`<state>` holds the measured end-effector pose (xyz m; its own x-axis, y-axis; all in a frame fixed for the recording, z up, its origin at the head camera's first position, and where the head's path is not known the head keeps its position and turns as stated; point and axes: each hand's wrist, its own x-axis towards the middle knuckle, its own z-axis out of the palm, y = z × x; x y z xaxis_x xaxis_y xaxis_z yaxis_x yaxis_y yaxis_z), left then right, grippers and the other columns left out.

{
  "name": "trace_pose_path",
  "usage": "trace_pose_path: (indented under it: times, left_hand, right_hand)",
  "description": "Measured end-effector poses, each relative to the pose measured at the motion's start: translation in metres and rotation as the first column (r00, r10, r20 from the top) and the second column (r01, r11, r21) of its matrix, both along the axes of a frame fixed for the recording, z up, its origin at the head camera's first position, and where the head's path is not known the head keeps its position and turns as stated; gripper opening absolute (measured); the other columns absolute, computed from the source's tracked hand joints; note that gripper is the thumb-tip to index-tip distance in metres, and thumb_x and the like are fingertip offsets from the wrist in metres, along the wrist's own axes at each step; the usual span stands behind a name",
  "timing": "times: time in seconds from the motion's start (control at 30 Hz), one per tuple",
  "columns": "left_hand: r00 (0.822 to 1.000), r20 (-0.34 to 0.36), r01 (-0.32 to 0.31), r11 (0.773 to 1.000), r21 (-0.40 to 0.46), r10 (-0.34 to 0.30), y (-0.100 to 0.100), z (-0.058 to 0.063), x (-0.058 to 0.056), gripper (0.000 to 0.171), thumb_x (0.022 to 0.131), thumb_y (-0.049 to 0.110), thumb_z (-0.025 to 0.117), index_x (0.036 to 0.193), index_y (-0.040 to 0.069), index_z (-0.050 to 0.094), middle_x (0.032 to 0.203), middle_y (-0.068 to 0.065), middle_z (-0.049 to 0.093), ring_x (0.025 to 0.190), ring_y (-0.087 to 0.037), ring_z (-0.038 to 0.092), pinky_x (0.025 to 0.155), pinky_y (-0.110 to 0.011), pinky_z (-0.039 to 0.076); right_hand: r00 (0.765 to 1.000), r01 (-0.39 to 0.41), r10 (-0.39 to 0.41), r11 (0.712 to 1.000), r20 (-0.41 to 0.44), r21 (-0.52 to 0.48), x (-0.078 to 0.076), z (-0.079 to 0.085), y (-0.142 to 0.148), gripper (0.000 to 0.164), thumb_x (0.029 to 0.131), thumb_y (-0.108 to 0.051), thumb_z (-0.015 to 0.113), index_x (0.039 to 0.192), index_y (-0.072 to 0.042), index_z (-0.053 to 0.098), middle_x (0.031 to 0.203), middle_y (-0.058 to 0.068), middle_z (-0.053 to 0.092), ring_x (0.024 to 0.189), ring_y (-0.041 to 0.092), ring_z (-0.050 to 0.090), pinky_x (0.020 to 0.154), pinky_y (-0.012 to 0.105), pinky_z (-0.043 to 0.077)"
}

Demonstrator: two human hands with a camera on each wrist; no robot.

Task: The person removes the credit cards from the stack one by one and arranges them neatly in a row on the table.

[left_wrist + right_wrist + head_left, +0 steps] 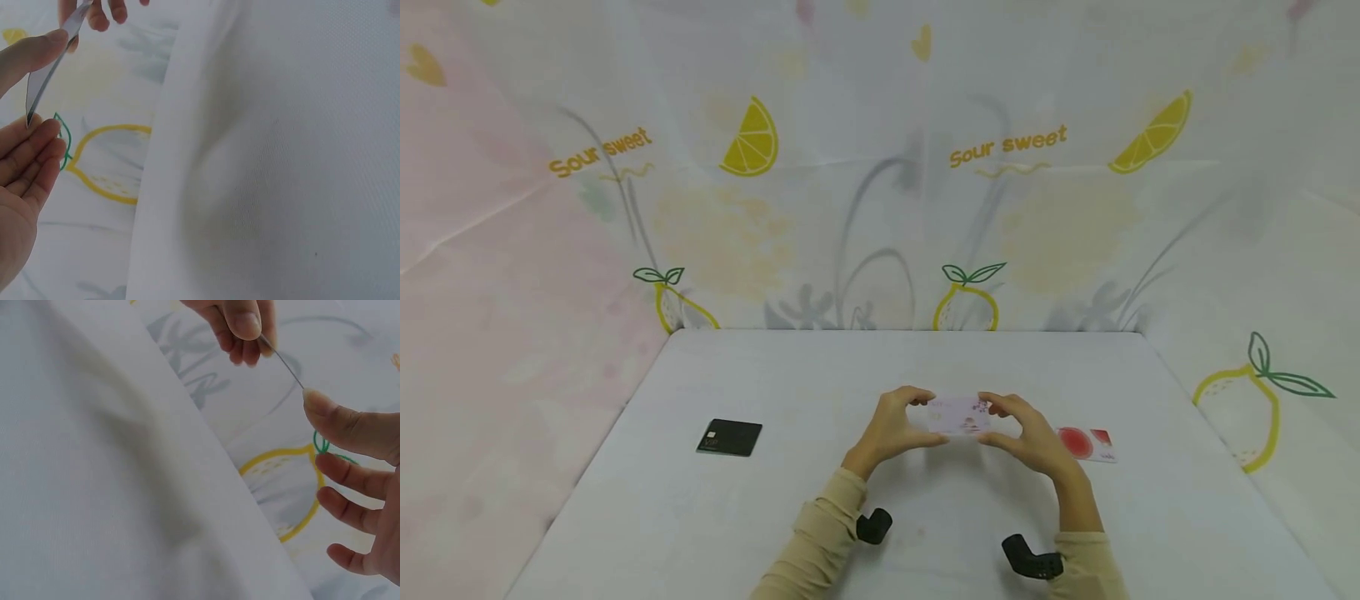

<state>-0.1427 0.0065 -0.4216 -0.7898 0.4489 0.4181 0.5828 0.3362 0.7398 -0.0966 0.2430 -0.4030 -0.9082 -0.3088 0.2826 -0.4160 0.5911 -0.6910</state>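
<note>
- White table, its far edge against a backdrop printed with lemons and "Sour sweet".
- Pale pink card, one: raised off the table, right of centre, between both hands.
- Left hand: pinching the card's left end, thumb at the near corner, finger at the far corner.
- Right hand: pinching the right end likewise.
- Red-and-white card, one: flat on the table, just right of the right hand.
- Black card, one: flat, left side, well apart from the hands.
- Beige sleeves, two: near side.
</note>
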Motion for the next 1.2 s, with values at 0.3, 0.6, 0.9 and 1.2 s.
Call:
trace_pose_path:
  times: [0.3, 0.6, 0.9, 1.2]
  left_hand:
    - [1.000, -0.021, -0.002, 1.000, -0.013, 0.002, 0.015, 0.002, -0.001, 0.054, 0.062, 0.017, 0.087, 0.105, -0.006, 0.064, 0.102, -0.015, 0.067, 0.093, -0.026, 0.061, 0.083, -0.034, 0.050]
    - [1.000, -0.014, 0.012, 1.000, 0.003, -0.012, 0.032, -0.003, -0.003, 0.053, 0.063, 0.015, 0.087, 0.105, -0.007, 0.064, 0.102, -0.017, 0.067, 0.093, -0.028, 0.062, 0.084, -0.037, 0.051]
    - [1.000, -0.023, 0.000, 1.000, -0.021, -0.001, 0.052, -0.012, -0.003, 0.052, 0.062, 0.016, 0.088, 0.104, -0.006, 0.065, 0.100, -0.015, 0.067, 0.092, -0.025, 0.061, 0.083, -0.032, 0.050]
    - [0.999, -0.007, -0.040, 0.995, -0.095, 0.040, 0.068, -0.023, 0.002, 0.052, 0.064, 0.020, 0.087, 0.105, -0.003, 0.066, 0.101, -0.012, 0.067, 0.095, -0.023, 0.060, 0.084, -0.029, 0.048]
  right_hand:
    - [1.000, 0.003, -0.003, 1.000, 0.016, 0.023, -0.001, 0.003, 0.015, 0.054, 0.080, -0.014, 0.075, 0.128, 0.000, 0.054, 0.105, 0.012, 0.059, 0.099, 0.036, 0.054, 0.081, 0.057, 0.045]
    - [0.999, 0.008, -0.009, 1.000, 0.039, 0.026, -0.002, 0.000, 0.029, 0.054, 0.080, -0.012, 0.075, 0.127, 0.002, 0.054, 0.114, 0.019, 0.057, 0.105, 0.043, 0.050, 0.085, 0.060, 0.042]
    - [1.000, 0.010, -0.011, 0.999, 0.007, 0.052, -0.001, -0.006, 0.045, 0.053, 0.079, -0.011, 0.074, 0.125, 0.007, 0.055, 0.117, 0.025, 0.056, 0.111, 0.046, 0.048, 0.089, 0.064, 0.038]
    - [1.000, 0.025, -0.025, 0.997, 0.004, 0.074, 0.001, -0.013, 0.057, 0.052, 0.078, -0.011, 0.075, 0.122, 0.008, 0.056, 0.114, 0.028, 0.056, 0.108, 0.049, 0.049, 0.085, 0.065, 0.040]
